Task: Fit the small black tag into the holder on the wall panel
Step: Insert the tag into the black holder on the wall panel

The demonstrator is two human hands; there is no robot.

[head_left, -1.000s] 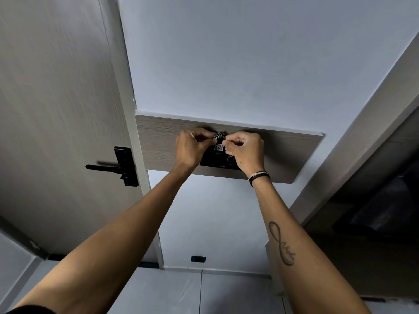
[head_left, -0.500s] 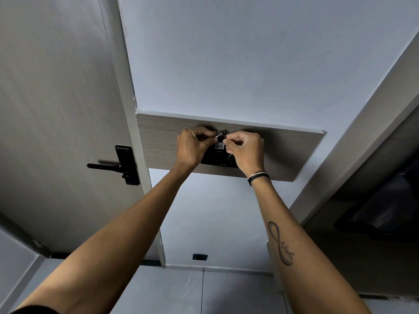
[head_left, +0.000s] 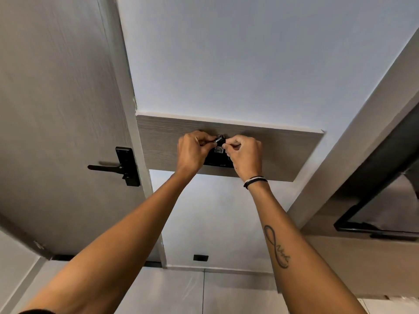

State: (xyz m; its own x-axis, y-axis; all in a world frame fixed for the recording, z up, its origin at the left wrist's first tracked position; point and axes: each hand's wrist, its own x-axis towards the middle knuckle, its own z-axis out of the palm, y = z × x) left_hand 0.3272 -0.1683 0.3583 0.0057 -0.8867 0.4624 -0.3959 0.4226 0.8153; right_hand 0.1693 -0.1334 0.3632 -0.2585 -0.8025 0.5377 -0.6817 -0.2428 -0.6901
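A wood-grain wall panel (head_left: 283, 152) runs across the white wall. On it is a black holder (head_left: 217, 159), mostly hidden behind my hands. At the holder's top edge sits the small black tag (head_left: 220, 139), with a metal ring on it and a white handwritten label just below. My left hand (head_left: 192, 152) pinches the tag's ring from the left. From the right, my right hand (head_left: 246, 155) pinches the tag at the label. Whether the tag sits inside the holder is hidden by my fingers.
A grey door with a black lever handle (head_left: 118, 166) stands to the left of the panel. A dark-framed opening (head_left: 381, 200) lies at the right. A small black outlet (head_left: 200, 257) sits low on the wall above the tiled floor.
Both hands stay pinched at the top of the holder, shifting only slightly; the fingers work the tag in place.
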